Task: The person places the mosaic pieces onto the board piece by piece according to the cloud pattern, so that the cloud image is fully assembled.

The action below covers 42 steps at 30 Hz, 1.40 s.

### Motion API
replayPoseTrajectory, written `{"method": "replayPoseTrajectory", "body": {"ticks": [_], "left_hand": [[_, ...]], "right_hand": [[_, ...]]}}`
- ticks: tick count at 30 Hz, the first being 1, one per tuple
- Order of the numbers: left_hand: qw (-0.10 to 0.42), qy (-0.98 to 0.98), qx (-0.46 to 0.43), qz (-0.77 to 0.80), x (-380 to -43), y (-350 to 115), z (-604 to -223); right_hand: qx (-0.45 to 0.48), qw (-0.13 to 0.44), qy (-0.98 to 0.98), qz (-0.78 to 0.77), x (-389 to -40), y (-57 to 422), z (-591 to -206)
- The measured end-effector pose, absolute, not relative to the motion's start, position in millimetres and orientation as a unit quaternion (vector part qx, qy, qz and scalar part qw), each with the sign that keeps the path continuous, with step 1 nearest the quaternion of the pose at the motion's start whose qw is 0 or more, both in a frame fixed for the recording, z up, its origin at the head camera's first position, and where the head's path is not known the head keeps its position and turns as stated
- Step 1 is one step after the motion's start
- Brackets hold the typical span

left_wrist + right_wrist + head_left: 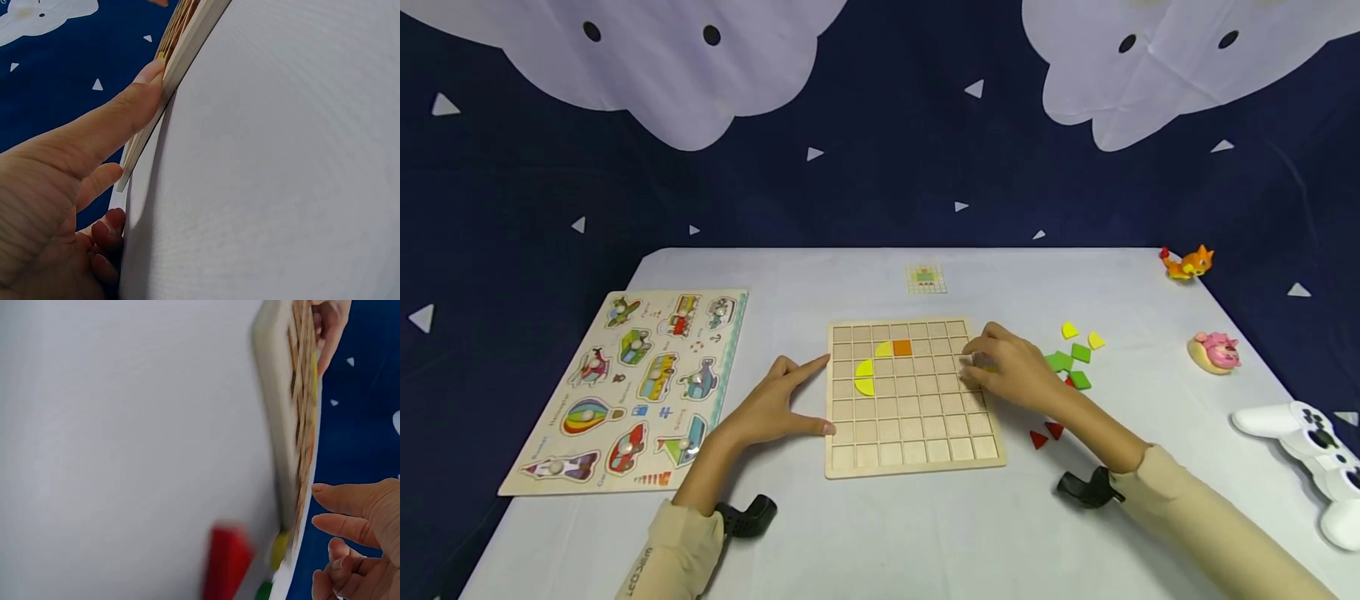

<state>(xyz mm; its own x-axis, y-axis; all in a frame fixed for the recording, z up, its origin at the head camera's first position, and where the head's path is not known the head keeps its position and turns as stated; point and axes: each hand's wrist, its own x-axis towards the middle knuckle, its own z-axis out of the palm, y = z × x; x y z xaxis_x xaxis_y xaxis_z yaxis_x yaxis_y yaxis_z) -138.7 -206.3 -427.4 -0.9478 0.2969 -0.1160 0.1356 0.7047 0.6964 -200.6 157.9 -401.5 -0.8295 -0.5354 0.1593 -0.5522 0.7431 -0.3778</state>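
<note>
A wooden grid board (pixel 917 408) lies in the middle of the table. Yellow quarter-round pieces (pixel 865 377) and one orange square (pixel 902 347) sit in its upper cells. My left hand (pixel 775 406) touches the board's left edge, thumb and forefinger spread wide; the left wrist view shows the thumb (pixel 125 112) against its rim. Over the board's right edge hovers my right hand (pixel 1011 367). In the right wrist view, a gap shows between its thumb and forefinger (pixel 344 528), with nothing visible in it. A small coloured patch beneath this hand is too hidden to identify.
Loose green squares (pixel 1060 362), yellow pieces (pixel 1070 331) and red triangles (pixel 1038 439) lie right of the board. A small pattern card (pixel 927 279) is behind it. A vehicle puzzle (pixel 647 383) lies left; a white game controller (pixel 1311 458) and two toys are at right.
</note>
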Motion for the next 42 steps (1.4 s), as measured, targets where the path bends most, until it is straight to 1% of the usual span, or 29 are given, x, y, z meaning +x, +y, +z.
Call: {"method": "replayPoseTrajectory", "body": {"ticks": [7,15,22,28,31,38,42], "left_hand": [[0.111,0.917,0.121,0.364,-140.0,-206.5,-426.6],[0.110,0.916,0.125,0.364,-141.1,-206.7,-427.0],[0.111,0.916,0.127,0.364,-141.4,-206.4,-427.7],[0.110,0.916,0.124,0.365,-140.4,-206.6,-428.0],[0.108,0.917,0.124,0.364,-140.1,-206.5,-427.9],[0.105,0.917,0.125,0.363,-139.8,-205.8,-427.7],[0.103,0.916,0.122,0.367,-139.1,-205.8,-428.0]], "right_hand": [[0.264,0.023,-0.944,0.196,-197.1,182.7,-408.2],[0.254,0.020,-0.946,0.201,-194.2,192.7,-411.0],[0.272,0.024,-0.944,0.187,-196.1,196.1,-409.8],[0.300,0.015,-0.938,0.170,-205.1,200.6,-405.0],[0.296,0.011,-0.939,0.176,-208.5,202.7,-403.9],[0.263,0.041,-0.948,0.174,-210.9,199.0,-407.0],[0.253,0.045,-0.953,0.157,-211.0,192.2,-408.1]]}}
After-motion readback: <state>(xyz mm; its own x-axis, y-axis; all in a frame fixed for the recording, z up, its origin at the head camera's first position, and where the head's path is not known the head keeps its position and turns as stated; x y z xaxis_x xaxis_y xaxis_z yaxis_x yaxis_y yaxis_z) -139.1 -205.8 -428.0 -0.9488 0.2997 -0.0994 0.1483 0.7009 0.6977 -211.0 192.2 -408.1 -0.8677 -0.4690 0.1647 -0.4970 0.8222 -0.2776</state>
